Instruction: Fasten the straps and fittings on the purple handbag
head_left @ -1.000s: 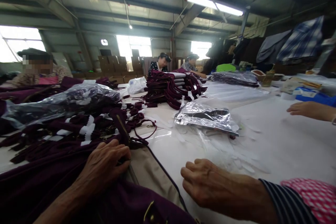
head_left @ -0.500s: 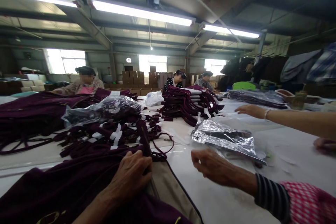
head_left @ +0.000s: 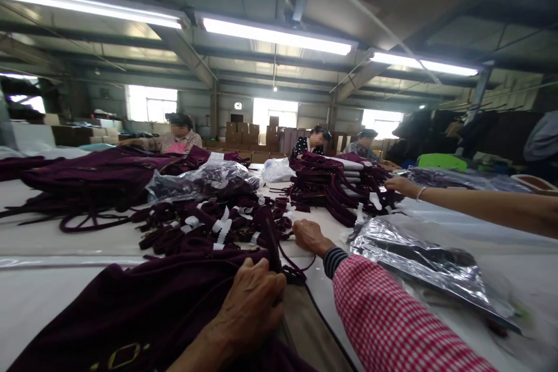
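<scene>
A dark purple bag (head_left: 143, 308) with gold-coloured fittings and a beige lining lies open in front of me. My left hand (head_left: 255, 296) is closed on its edge beside the zip. Beyond it my right hand (head_left: 310, 236), below a striped cuff and red checked sleeve, reaches to the right end of a heap of rolled purple straps (head_left: 174, 229) with white paper wraps. Its fingers are curled downward; what lies in them, if anything, is hidden. A thin purple cord (head_left: 300, 270) loops just below that hand.
A silvery plastic-wrapped packet (head_left: 418, 261) lies to the right. Stacked purple bags (head_left: 344, 186), clear plastic bags (head_left: 204, 180) and another purple bag (head_left: 91, 177) cover the table further back. A co-worker's arm (head_left: 475, 200) extends from the right; other people sit across the table.
My right hand has moved forward and left, from beside the silvery packet to the strap heap. My left hand keeps its grip on the bag. The view has turned left.
</scene>
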Demonstrator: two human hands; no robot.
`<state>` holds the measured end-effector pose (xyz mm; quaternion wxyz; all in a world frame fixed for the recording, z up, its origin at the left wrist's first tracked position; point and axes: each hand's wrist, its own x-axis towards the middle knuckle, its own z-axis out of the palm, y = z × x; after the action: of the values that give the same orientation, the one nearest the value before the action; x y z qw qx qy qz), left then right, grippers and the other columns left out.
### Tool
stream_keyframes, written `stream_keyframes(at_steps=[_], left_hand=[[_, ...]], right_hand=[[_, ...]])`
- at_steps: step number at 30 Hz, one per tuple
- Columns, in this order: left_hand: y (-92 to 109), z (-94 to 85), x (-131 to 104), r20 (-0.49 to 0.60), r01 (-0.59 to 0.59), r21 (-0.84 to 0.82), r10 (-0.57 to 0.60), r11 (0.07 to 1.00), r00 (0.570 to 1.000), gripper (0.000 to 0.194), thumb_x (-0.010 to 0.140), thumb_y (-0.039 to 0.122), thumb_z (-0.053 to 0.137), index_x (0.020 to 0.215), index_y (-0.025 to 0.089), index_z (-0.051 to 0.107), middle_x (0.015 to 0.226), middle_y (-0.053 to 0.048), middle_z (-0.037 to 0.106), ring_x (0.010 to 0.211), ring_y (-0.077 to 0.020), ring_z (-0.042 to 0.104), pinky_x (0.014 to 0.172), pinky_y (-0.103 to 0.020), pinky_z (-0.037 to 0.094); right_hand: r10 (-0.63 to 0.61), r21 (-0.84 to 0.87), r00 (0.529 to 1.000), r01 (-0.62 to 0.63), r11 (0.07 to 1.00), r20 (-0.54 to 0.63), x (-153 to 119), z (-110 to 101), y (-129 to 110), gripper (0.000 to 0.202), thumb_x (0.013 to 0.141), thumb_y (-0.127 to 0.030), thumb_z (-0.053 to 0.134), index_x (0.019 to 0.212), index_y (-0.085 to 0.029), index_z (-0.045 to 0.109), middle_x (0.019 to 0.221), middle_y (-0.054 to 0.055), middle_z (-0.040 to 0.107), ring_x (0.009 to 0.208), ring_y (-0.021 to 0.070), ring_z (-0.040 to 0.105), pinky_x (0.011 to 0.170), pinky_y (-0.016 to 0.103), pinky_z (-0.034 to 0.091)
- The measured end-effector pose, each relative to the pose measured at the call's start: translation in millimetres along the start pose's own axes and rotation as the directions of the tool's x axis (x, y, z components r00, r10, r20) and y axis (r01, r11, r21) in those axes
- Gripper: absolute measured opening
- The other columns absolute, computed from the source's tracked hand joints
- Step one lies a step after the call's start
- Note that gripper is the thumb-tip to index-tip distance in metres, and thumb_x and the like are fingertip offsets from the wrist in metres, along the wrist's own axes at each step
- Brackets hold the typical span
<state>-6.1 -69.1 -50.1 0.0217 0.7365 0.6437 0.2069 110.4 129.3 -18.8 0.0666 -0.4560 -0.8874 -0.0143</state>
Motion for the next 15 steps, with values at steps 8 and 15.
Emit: stream_keyframes(at_steps=[8,15], left_hand=[[1,-2.2,2,0.0,-0.015,0.029,0.015,0.999,1.0,0.002,0.078,0.022,0.059,0.08,0.022,0.061,0.086,-0.002,0.061,0.095,-0.0211,0.056,0.101,-0.042,0.03],[6,-10.3,5,-0.003,-0.059,0.111,0.059,0.992,0.998,0.009,0.079,0.021,0.055,0.079,0.022,0.064,0.085,-0.004,0.061,0.086,-0.0209,0.056,0.088,-0.039,0.033]], right_hand=[[0.111,0.061,0.982,-0.103,0.993,-0.152,-19,-57,32,0.02,0.078,-0.011,0.056,0.088,-0.011,0.074,0.099,0.018,0.072,0.103,0.0287,0.066,0.085,0.033,0.045],[0.13,0.333,0.991,-0.131,0.934,0.026,-134,-62,64,0.013,0.07,-0.016,0.057,0.069,-0.014,0.069,0.068,0.007,0.069,0.069,0.0196,0.066,0.06,0.025,0.043]])
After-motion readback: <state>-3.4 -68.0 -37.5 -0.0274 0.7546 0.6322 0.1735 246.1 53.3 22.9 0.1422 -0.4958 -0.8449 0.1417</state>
